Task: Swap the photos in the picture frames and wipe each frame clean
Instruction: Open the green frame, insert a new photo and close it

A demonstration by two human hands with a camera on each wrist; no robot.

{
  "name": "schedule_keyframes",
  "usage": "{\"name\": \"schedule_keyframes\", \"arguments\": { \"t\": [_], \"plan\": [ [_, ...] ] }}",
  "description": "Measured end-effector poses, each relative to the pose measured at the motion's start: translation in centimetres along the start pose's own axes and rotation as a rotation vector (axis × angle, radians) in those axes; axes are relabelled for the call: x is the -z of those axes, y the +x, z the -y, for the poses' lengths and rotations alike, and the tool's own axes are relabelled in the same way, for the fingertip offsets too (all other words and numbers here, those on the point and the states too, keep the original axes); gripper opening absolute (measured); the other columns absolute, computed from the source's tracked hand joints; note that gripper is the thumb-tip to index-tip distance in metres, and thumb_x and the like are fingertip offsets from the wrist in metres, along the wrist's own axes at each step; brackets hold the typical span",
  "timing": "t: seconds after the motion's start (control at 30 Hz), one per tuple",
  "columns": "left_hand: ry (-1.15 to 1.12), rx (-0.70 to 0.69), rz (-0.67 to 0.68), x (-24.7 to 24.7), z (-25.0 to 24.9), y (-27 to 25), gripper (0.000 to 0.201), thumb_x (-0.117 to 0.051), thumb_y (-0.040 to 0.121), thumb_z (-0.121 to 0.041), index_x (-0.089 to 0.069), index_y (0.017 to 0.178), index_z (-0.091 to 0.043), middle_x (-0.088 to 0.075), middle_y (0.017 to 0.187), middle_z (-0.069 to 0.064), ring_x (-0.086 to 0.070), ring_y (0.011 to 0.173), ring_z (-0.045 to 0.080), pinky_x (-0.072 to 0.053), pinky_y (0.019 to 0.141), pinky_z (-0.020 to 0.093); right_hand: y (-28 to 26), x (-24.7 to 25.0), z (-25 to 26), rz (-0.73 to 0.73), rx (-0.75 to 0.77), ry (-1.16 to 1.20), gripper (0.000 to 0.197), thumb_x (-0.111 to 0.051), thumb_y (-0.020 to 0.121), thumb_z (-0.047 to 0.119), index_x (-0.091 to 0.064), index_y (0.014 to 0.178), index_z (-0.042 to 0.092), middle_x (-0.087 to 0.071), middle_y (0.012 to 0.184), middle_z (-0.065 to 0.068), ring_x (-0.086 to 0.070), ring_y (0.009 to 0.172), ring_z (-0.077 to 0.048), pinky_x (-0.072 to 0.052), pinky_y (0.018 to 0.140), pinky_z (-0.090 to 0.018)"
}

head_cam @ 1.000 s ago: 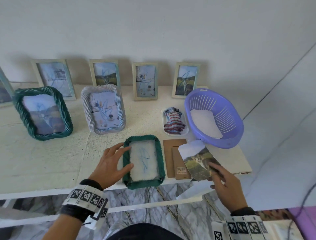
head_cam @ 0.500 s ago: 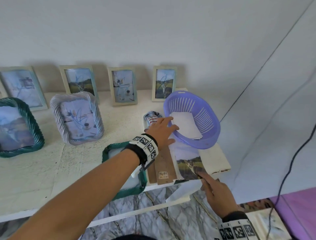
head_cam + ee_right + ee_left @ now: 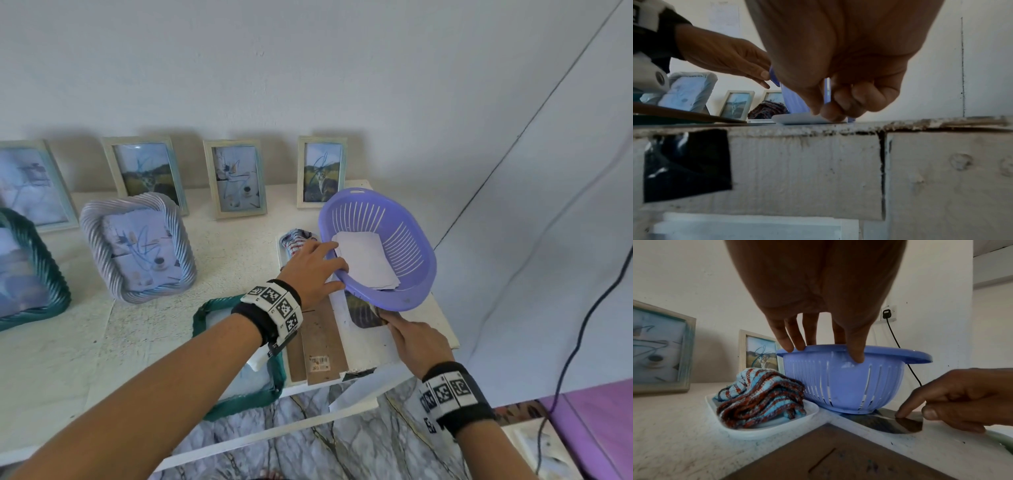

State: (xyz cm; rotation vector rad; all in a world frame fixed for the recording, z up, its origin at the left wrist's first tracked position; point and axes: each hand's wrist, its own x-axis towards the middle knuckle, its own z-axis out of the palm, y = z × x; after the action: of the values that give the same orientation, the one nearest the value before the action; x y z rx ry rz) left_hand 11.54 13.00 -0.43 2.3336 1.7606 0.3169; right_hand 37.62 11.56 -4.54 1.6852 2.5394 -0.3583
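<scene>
My left hand (image 3: 318, 267) grips the near rim of the purple basket (image 3: 411, 274), fingers over the rim (image 3: 824, 352) and thumb on its slotted wall (image 3: 838, 386). The basket is tilted, its near side raised. My right hand (image 3: 394, 320) pinches a corner of the cat photo (image 3: 363, 311), which lies flat on the table with its far end under the basket (image 3: 879, 421). The green rope frame (image 3: 205, 315) lies flat under my left forearm. Two brown backing boards (image 3: 322, 335) lie beside it. A striped cloth (image 3: 760, 395) sits in a white tray.
White sheets (image 3: 366, 260) lie in the basket. A grey rope frame (image 3: 137, 246) and another green rope frame (image 3: 30, 274) stand at the left. Several wooden frames (image 3: 236, 178) lean on the wall. The table's right edge (image 3: 445, 329) is close to my right hand.
My left hand left the green frame, reached right and took the basket's rim, tilting it. My right hand lowered the cat photo onto the table and slid it under the basket.
</scene>
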Motion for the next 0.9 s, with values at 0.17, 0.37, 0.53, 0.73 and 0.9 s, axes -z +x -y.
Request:
{"name": "schedule_keyframes", "arguments": {
  "t": [0.17,0.37,0.53,0.73,0.9],
  "plan": [
    [-0.014,0.009,0.007,-0.4,0.0,-0.1,0.036,-0.050,0.097,-0.041,-0.055,0.129,-0.026,-0.028,0.155,0.006,-0.025,0.136,0.032,-0.027,0.112,0.045,0.2,-0.2,0.2,0.028,0.008,-0.019,0.044,-0.032,0.102,0.035,-0.030,0.145,0.039,-0.060,0.081,-0.004,-0.060,0.079,-0.028,-0.043,0.060,-0.033],
    [-0.178,0.072,-0.006,-0.7,0.1,-0.8,0.045,-0.052,0.094,-0.047,-0.050,0.136,-0.030,-0.017,0.159,0.006,-0.020,0.142,0.028,-0.033,0.110,0.051,-1.6,3.2,-2.2,-0.053,-0.170,0.108,0.033,-0.038,0.099,0.036,-0.053,0.128,0.031,-0.069,0.089,-0.006,-0.063,0.089,-0.028,-0.048,0.074,-0.033],
    [-0.222,0.105,-0.004,-1.0,0.0,-0.9,0.046,-0.048,0.095,-0.050,-0.048,0.137,-0.032,-0.015,0.160,0.003,-0.019,0.143,0.030,-0.027,0.114,0.050,1.2,11.8,-2.6,-0.310,-0.153,0.022,0.028,-0.046,0.097,0.030,-0.065,0.113,0.019,-0.069,0.089,-0.007,-0.063,0.081,-0.029,-0.048,0.074,-0.034],
    [-0.241,0.144,-0.003,-0.9,-0.3,-0.9,0.045,-0.048,0.094,-0.053,-0.051,0.134,-0.032,-0.016,0.160,0.001,-0.021,0.141,0.030,-0.027,0.113,0.053,11.0,17.2,3.0,-0.064,0.121,-0.246,0.038,-0.049,0.094,0.035,-0.053,0.130,0.023,-0.061,0.122,-0.005,-0.055,0.112,-0.027,-0.043,0.090,-0.035],
    [-0.231,0.127,-0.055,-1.1,-0.1,-0.8,0.039,-0.049,0.095,-0.050,-0.058,0.127,-0.031,-0.023,0.158,0.004,-0.026,0.139,0.030,-0.029,0.111,0.054,19.3,14.1,7.4,0.234,0.194,-0.501,0.056,-0.070,0.081,0.045,-0.054,0.127,0.019,-0.060,0.122,-0.002,-0.059,0.108,-0.024,-0.050,0.084,-0.035]
  ]
}}
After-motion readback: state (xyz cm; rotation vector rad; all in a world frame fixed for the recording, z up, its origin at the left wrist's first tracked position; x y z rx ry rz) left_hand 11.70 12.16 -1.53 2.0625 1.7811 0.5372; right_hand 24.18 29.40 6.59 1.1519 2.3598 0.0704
